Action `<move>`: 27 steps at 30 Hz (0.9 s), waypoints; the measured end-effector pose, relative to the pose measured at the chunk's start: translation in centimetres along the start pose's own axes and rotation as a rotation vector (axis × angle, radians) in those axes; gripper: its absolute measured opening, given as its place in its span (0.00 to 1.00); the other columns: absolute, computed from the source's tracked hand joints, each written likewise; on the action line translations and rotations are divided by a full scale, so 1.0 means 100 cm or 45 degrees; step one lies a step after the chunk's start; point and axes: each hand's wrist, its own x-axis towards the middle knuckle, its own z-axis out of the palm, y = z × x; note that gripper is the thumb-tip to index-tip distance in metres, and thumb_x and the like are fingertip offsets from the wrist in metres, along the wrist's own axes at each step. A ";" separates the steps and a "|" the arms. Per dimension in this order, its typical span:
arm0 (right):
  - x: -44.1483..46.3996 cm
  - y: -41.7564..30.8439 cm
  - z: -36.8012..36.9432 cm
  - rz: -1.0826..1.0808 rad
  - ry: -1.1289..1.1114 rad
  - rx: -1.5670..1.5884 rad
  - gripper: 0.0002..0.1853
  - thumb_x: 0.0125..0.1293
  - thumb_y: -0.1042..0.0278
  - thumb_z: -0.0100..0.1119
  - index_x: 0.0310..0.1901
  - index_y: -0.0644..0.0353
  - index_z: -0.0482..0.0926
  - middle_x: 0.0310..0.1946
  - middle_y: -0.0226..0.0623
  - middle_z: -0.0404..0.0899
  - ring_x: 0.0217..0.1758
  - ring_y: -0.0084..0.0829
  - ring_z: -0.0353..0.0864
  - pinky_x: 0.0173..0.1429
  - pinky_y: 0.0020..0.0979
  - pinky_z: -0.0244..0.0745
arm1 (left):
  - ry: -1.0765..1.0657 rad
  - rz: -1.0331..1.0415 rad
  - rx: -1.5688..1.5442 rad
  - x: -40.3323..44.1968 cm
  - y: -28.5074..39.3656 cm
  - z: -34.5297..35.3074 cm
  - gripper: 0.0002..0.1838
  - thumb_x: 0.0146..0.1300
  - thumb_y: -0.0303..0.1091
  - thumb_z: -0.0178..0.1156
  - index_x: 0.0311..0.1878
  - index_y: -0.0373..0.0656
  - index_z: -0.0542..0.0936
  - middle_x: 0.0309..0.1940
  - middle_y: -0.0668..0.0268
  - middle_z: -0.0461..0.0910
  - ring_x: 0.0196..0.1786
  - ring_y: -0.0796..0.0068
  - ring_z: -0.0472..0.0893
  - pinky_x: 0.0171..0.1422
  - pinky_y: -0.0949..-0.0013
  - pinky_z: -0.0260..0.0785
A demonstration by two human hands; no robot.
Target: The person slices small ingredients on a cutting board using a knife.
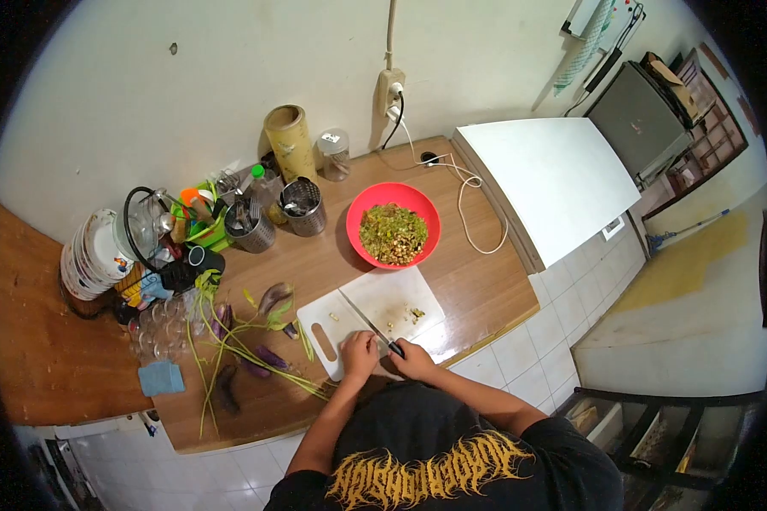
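My right hand (413, 362) is wrapped round the black handle of a kitchen knife (366, 313), whose blade lies across a white cutting board (430, 294). Beside the handle, my left hand (360, 353) rests on the board with its fingers curled together; whatever is in them is too small or hidden to make out. Small chopped bits (415, 316) are scattered on the board's right half. Just beyond the board, a red bowl (354, 223) holds chopped green and pale pieces (392, 234). Left of the board lie long beans (256, 362) and several purple eggplants (271, 356).
Metal cutlery holders (305, 209), a bamboo tube (290, 140) and a lidded jar (334, 155) line the wall. Stacked plates (94, 255), glasses (158, 328) and a blue cloth (161, 378) occupy the left side. A white cable (460, 200) trails across the table's back right.
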 end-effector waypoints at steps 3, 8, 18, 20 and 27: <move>-0.002 0.007 0.003 -0.015 -0.009 -0.061 0.18 0.71 0.53 0.61 0.46 0.63 0.78 0.32 0.56 0.83 0.37 0.57 0.85 0.43 0.49 0.78 | 0.052 -0.002 0.065 -0.002 0.002 -0.005 0.08 0.64 0.34 0.63 0.44 0.44 0.84 0.39 0.62 0.85 0.46 0.55 0.83 0.54 0.49 0.66; -0.006 0.006 0.006 -0.054 -0.012 -0.019 0.18 0.71 0.54 0.61 0.45 0.64 0.77 0.33 0.57 0.83 0.39 0.58 0.84 0.44 0.49 0.78 | 0.046 -0.008 0.006 -0.004 0.004 -0.011 0.10 0.62 0.34 0.65 0.45 0.45 0.84 0.38 0.64 0.84 0.43 0.59 0.83 0.53 0.52 0.66; 0.001 0.000 0.000 -0.059 0.029 0.044 0.16 0.71 0.57 0.62 0.43 0.64 0.76 0.30 0.57 0.81 0.35 0.57 0.84 0.41 0.48 0.77 | -0.016 -0.020 -0.083 0.003 0.005 -0.002 0.07 0.65 0.35 0.64 0.43 0.46 0.85 0.38 0.64 0.85 0.44 0.57 0.83 0.51 0.51 0.66; 0.001 -0.002 -0.002 -0.008 0.015 0.060 0.16 0.71 0.56 0.62 0.42 0.64 0.76 0.29 0.55 0.81 0.34 0.55 0.83 0.40 0.47 0.77 | -0.023 -0.013 -0.072 0.003 0.008 -0.002 0.07 0.65 0.35 0.63 0.42 0.46 0.85 0.38 0.64 0.85 0.45 0.58 0.83 0.51 0.51 0.66; 0.002 0.000 0.001 0.062 -0.036 0.066 0.17 0.71 0.55 0.59 0.44 0.64 0.74 0.32 0.60 0.81 0.41 0.63 0.82 0.44 0.54 0.76 | -0.030 0.085 0.012 0.000 0.005 -0.002 0.07 0.66 0.35 0.62 0.42 0.46 0.85 0.37 0.64 0.85 0.45 0.56 0.83 0.53 0.51 0.65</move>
